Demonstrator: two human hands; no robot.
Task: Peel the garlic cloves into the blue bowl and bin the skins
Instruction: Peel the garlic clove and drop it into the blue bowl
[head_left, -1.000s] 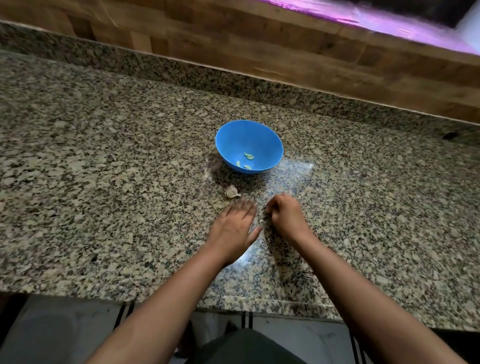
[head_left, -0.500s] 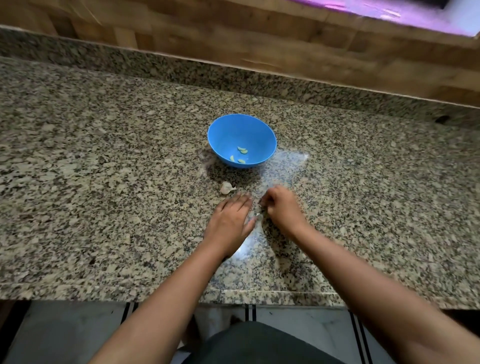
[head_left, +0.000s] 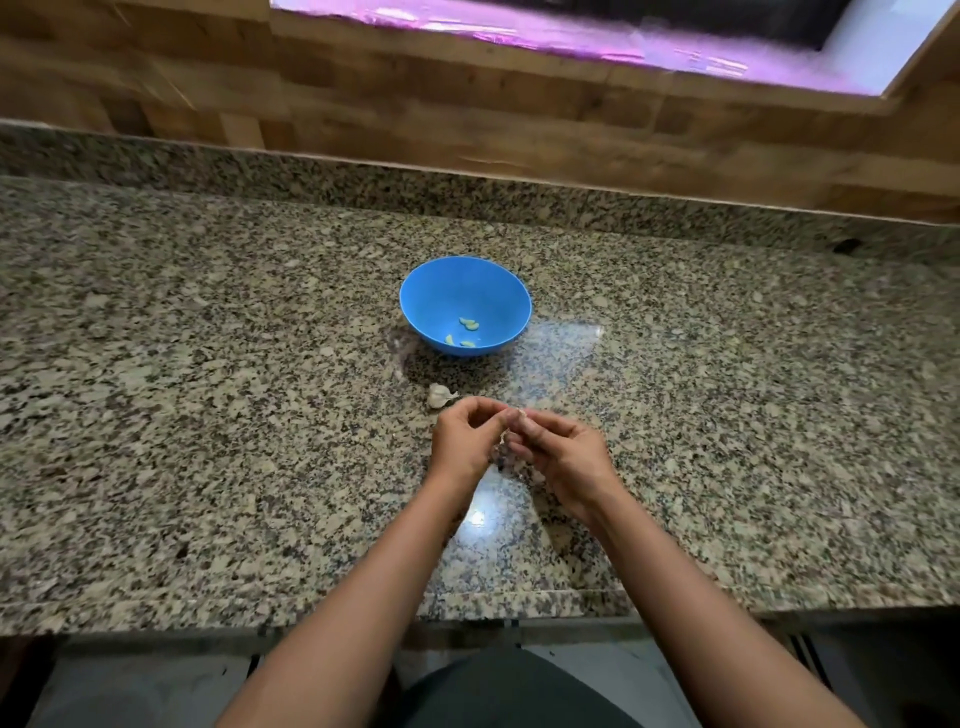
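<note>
Both hands met just above the surface (head_left: 208, 415), somewhat nearer its front edge than its back edge and about midway between left and right. The left hand (head_left: 465, 441) and the right hand (head_left: 563, 452) had their fingers (head_left: 524, 439) curled inward, the tips of both pinching one small garlic clove (head_left: 516, 414) between them. A pale scrap hung just under it, probably loosened skin, though it was too small to be sure.

The step in hand looked like stripping that clove. To do it well, one hand should hold the clove steady by its body while the other catches the skin at one end and pulls along the clove, not across it. The skin should be kept together for binning, since no bin showed.

The held clove was mostly hidden, so its long axis could not be told. A second unpeeled piece (head_left: 440, 396) lay on the surface between the hands and the blue bowl (head_left: 415, 296), its long axis roughly along the front edge, thin tip toward the right edge. Peeled cloves (head_left: 469, 325) lay in the bowl.
</note>
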